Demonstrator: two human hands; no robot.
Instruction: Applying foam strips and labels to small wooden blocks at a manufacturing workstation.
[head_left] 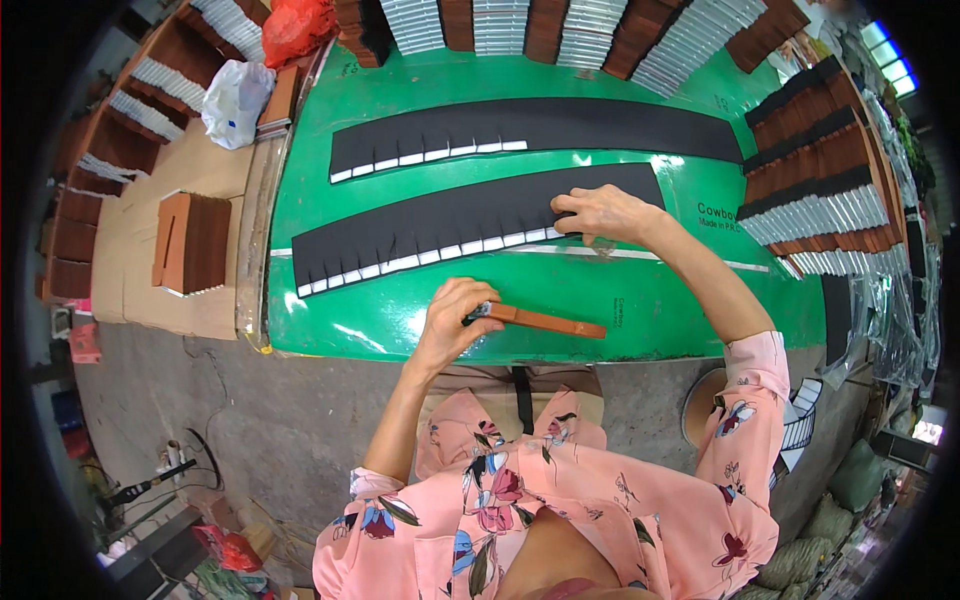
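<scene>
My left hand (pixel 455 318) grips one end of a flat brown wooden stick (pixel 550 322) that lies across the near part of the green cutting mat (pixel 640 300). My right hand (pixel 605 213) presses its fingers on the right part of the nearer row of overlapping black strips with white ends (pixel 440 225). A second, longer row of black strips (pixel 530 128) lies farther back on the mat, apart from both hands.
Stacks of brown and silver-edged pieces line the far edge (pixel 560 30) and the right side (pixel 820 180). A brown stack (pixel 192 243) sits on cardboard at left, with a white plastic bag (pixel 235 100) and a red bag (pixel 297 25) behind it. Concrete floor lies below.
</scene>
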